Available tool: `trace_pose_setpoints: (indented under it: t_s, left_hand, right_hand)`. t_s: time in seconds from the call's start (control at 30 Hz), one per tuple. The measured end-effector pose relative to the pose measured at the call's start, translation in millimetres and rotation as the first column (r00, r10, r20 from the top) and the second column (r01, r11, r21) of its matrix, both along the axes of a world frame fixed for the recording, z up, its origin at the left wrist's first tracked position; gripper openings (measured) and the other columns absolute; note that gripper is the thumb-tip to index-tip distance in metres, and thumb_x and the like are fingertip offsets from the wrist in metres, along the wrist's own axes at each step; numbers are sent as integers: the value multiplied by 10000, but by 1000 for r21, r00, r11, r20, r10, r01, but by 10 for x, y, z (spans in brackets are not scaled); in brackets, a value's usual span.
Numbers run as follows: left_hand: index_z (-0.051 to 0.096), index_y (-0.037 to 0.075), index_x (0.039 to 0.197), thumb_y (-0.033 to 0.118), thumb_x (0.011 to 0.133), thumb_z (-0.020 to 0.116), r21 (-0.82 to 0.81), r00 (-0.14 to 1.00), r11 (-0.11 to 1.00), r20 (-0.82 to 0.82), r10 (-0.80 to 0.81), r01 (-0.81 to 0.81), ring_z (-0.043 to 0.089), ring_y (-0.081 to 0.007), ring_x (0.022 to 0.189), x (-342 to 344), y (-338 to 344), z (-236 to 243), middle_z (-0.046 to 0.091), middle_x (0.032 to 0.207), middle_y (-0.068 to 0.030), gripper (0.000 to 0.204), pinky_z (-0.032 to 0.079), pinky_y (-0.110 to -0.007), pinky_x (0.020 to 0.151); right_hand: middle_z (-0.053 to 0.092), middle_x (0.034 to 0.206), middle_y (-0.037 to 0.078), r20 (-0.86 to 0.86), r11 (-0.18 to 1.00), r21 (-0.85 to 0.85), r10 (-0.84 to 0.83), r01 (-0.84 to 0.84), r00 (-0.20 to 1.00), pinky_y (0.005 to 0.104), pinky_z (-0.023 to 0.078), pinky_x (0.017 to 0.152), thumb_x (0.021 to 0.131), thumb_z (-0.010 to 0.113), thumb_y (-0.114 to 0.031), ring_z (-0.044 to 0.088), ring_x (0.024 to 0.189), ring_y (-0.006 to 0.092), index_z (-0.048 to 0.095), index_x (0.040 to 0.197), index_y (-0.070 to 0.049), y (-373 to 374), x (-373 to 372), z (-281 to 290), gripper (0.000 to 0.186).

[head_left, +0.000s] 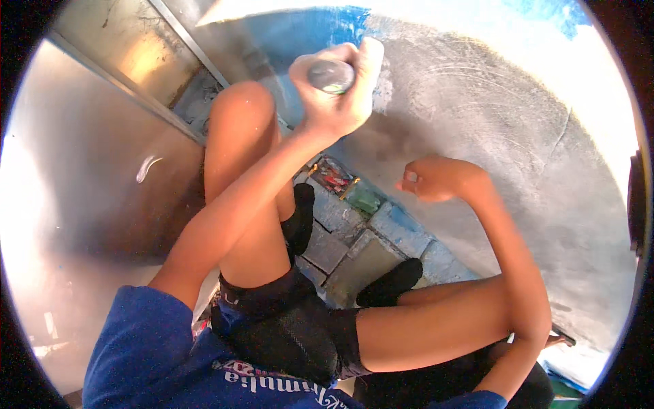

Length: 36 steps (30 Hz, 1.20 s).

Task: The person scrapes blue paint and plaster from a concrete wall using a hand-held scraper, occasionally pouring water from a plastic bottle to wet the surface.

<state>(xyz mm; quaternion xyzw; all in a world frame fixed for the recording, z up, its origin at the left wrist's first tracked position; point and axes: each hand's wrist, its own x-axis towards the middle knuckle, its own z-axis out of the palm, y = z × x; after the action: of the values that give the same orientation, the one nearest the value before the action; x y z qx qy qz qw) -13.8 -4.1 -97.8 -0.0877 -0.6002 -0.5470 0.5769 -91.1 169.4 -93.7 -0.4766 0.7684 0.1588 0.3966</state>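
My left hand (338, 105) is raised in front of the wall (477, 102), fingers wrapped round a dark, round-ended handle (330, 75). The handle shows almost end-on, with a small green mark, and whatever tool it belongs to is hidden behind the hand. Blue paint (300, 41) covers the wall's upper part beyond this hand; lower down the surface is bare grey with pale scratches. Lower and to the right, my right hand (436, 178) hangs before the grey wall, its fingers curled in. What those fingers hold, if anything, does not show.
Metal sheet panels (88, 204) stand close on the left. Paving blocks (402, 228) with blue stains make up the ground between my bent legs. A red-and-black packet (332, 174) and a green packet (364, 199) lie at the wall's foot. A dark object (635, 204) is at the right rim.
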Motion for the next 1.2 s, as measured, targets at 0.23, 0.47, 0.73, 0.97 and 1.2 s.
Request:
trace_pose_setpoints:
  t_s: [0.23, 0.47, 0.73, 0.97, 1.2]
  left_hand:
    - [447, 34, 506, 52, 882, 635, 112, 999, 994, 39, -16, 12, 344, -13, 484, -44, -35, -57, 375, 488, 60, 420, 257, -241, 421]
    - [440, 34, 515, 77, 876, 641, 69, 996, 997, 83, 31, -36, 360, -15, 477, -52, 16, 76, 390, 488, 63, 415, 263, -249, 418]
    - [431, 25, 529, 28, 883, 613, 82, 997, 995, -60, -46, 51, 383, -18, 478, 53, -16, 120, 427, 512, 62, 399, 277, -231, 425]
    - [462, 15, 540, 7, 851, 632, 34, 998, 999, -51, -41, 43, 389, -32, 467, 23, -17, 24, 413, 486, 23, 355, 292, -234, 426]
    - [478, 37, 521, 67, 829, 680, -133, 994, 988, -76, 73, -82, 350, -75, 408, -16, 85, 38, 376, 449, -10, 370, 279, -249, 392]
  right_hand:
    - [669, 1007, 200, -4, 999, -46, 20, -21, 1000, 425, 484, 815, 949, 477, -446, 632, 958, 345, 619, 1136, -52, -53, 31, 15, 459]
    - [665, 1013, 214, -66, 999, -44, -2, 0, 998, 425, 490, 813, 941, 498, -427, 634, 958, 352, 619, 1122, -31, 11, 10, 21, 452]
    - [665, 1014, 216, -72, 992, -126, -32, 22, 997, 413, 493, 821, 934, 505, -426, 637, 959, 349, 641, 1102, -32, 221, -32, -79, 449]
    - [664, 1019, 220, -14, 994, -95, -49, 48, 999, 420, 490, 843, 933, 496, -443, 630, 985, 352, 635, 1127, -37, 204, -32, -141, 470]
    - [652, 1074, 212, 11, 1000, -5, -1, 2, 1000, 425, 482, 870, 933, 494, -454, 615, 1020, 358, 626, 1159, -57, 83, -48, -152, 475]
